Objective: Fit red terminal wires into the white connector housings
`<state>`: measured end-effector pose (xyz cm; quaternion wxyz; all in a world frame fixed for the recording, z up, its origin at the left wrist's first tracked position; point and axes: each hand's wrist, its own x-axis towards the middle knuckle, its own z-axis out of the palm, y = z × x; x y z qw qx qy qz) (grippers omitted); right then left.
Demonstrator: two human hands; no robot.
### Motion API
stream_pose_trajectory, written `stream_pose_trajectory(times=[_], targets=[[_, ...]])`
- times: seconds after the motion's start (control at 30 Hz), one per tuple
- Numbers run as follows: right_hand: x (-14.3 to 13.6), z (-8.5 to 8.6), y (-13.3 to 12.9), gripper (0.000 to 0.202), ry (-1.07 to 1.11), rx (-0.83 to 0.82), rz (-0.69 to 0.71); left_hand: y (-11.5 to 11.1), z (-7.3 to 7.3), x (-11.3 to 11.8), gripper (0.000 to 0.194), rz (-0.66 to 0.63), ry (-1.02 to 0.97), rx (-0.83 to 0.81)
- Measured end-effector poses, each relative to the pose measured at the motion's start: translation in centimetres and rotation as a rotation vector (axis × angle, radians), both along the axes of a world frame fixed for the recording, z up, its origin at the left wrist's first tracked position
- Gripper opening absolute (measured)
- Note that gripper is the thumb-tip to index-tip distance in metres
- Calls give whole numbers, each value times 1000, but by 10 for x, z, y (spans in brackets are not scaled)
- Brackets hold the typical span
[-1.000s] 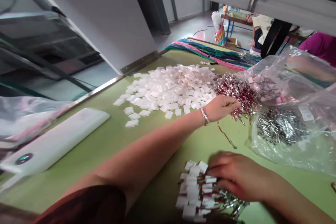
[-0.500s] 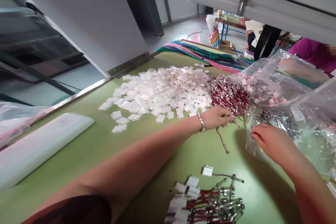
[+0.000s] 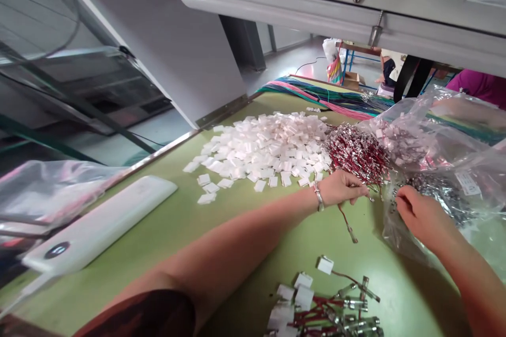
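My left hand (image 3: 343, 187) is closed in a pinch on a short red wire (image 3: 344, 216). One metal-tipped end hangs below the palm, and a small metal tip pokes out past the fingertips. Just to the right, my right hand (image 3: 421, 213) has its thumb and fingers pressed together at the mouth of a clear plastic bag (image 3: 407, 234) of small metal pieces (image 3: 438, 192). Whatever those fingers hold is too small to make out. Behind my left hand lies a heap of red wires with metal ends (image 3: 356, 150).
White plastic housings (image 3: 269, 142) form a big pile left of the wires. Finished-looking wire pieces with white housings (image 3: 304, 297) lie at the front. A white elongated device (image 3: 106, 221) rests at left. Long coloured cables (image 3: 324, 96) run along the back, under a low shelf (image 3: 316, 16).
The view has tilted and shifted, so everything sits lower and farther right. My left hand keeps the red wire; my right hand stays by the bag, its fingers now pointing up more.
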<state>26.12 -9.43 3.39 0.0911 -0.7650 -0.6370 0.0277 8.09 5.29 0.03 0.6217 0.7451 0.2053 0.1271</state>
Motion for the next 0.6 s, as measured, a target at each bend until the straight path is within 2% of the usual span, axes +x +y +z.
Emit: stream_pose_trajectory(times=[0.13, 0.33, 0.4, 0.47, 0.53, 0.6], targets=[[-26, -3, 0, 21, 336, 166, 65, -11, 2, 2, 34, -20, -16, 68], [-36, -16, 4, 24, 455, 266, 40, -16, 5, 2, 29, -27, -1, 150], [-34, -15, 4, 25, 470, 250, 43, -15, 5, 1, 25, -42, -24, 287], [-32, -11, 3, 26, 523, 157, 44, -14, 6, -1, 18, -89, -72, 533], [-33, -8, 2, 28, 621, 38, 29, -16, 6, -4, 20, -149, -118, 795], [-36, -7, 1, 31, 702, -32, 0, -18, 7, -5, 22, -211, -118, 972]])
